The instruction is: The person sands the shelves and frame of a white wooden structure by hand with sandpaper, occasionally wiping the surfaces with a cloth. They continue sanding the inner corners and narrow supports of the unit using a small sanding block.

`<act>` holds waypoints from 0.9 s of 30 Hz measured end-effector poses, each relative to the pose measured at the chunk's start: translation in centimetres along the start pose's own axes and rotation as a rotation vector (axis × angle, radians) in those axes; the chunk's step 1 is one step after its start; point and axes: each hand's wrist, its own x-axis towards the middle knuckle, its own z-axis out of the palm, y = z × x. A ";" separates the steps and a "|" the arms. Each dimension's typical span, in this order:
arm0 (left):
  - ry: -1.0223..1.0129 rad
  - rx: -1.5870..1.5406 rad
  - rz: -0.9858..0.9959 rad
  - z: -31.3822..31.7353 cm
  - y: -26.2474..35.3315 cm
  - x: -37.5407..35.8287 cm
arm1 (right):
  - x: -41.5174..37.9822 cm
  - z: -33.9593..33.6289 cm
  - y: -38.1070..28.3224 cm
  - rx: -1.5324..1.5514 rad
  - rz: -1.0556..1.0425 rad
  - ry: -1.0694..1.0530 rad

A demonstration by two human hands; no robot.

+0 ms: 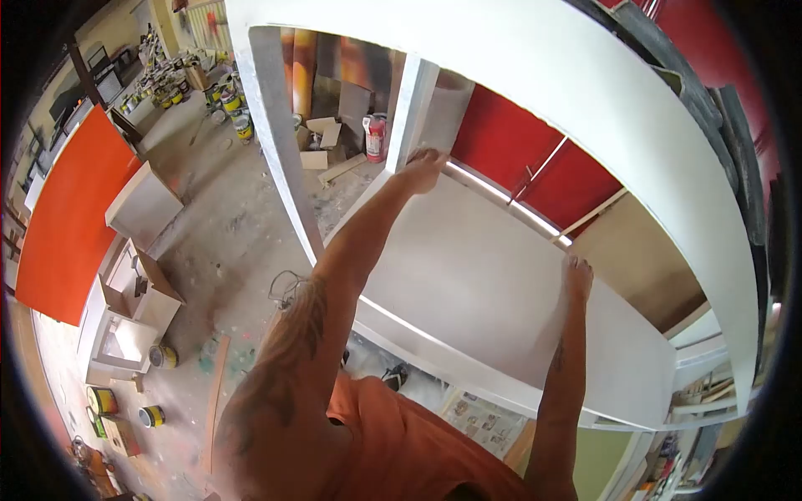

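Note:
Both arms reach out over a wide white panel inside a white frame. My left hand is at the panel's far left corner, beside a white upright, with its fingers curled over the far edge. At the far right part of the same edge is my right hand, its fingers bent over the edge too. The undersides of the fingers are hidden on both hands. Beyond the far edge lie a red surface and a thin pale rod.
An orange panel leans at the left near a white cabinet. Paint cans stand on the stained floor. A red fire extinguisher and an open cardboard box are behind the frame. Dark strips hang at the right.

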 end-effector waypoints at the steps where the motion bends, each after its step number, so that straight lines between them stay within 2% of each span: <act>1: 0.117 -0.046 -0.013 -1.2 0.5 0.2 | 0.6 0.9 0.6 -0.021 -0.081 0.059; 3: 0.031 -0.105 -0.027 -2.2 1.5 -2.3 | -0.4 1.8 1.8 -0.052 -0.157 0.086; 5: 0.177 -0.277 -0.006 -2.4 2.0 -5.0 | -0.5 0.5 1.1 0.048 -0.076 0.077; 6: 0.187 -0.272 -0.004 -2.6 1.9 -4.9 | 0.4 0.9 1.4 0.049 -0.080 0.087; 8: 0.169 -0.139 0.013 -2.7 2.1 -5.3 | 0.8 1.9 1.9 -0.056 -0.079 -0.014; 11: 0.109 -0.178 -0.056 -1.8 1.1 -1.0 | 1.0 2.5 2.3 -0.092 -0.105 0.012; 12: 0.159 -0.039 -0.027 -0.4 0.0 0.4 | 0.6 1.7 1.6 -0.087 -0.109 0.009; 13: 0.152 -0.036 -0.030 -0.5 0.1 -0.1 | -0.3 0.4 0.8 -0.024 -0.054 0.018; 15: -0.005 0.186 -0.017 -1.8 1.3 -0.4 | 0.1 0.1 0.5 0.037 0.004 0.034; 16: 0.161 -0.098 -0.059 -2.1 2.0 -2.2 | 0.2 1.6 2.0 0.028 -0.080 0.079; 17: 0.154 -0.103 -0.060 -3.1 2.8 -4.3 | 0.3 2.7 2.9 0.023 -0.164 0.128; 18: 0.135 -0.177 -0.078 -4.2 3.8 -6.5 | -0.3 2.0 2.4 0.020 -0.163 0.118; 20: 0.119 -0.236 -0.093 -4.7 3.3 -6.9 | -0.6 -0.7 -0.5 0.203 0.071 0.079; 21: 0.139 -0.219 -0.030 -3.8 2.6 -6.4 | -0.8 -0.5 -0.4 0.203 0.074 0.073; 23: 0.171 -0.204 0.034 -2.3 1.6 -3.6 | 0.1 0.0 0.9 -0.002 -0.121 0.005; 25: 0.065 -0.133 -0.078 -1.7 1.0 -0.5 | 0.6 2.8 3.1 0.027 -0.142 0.059; 27: 0.097 -0.067 -0.043 0.0 -0.2 -0.4 | 1.1 2.6 2.3 0.061 -0.170 0.123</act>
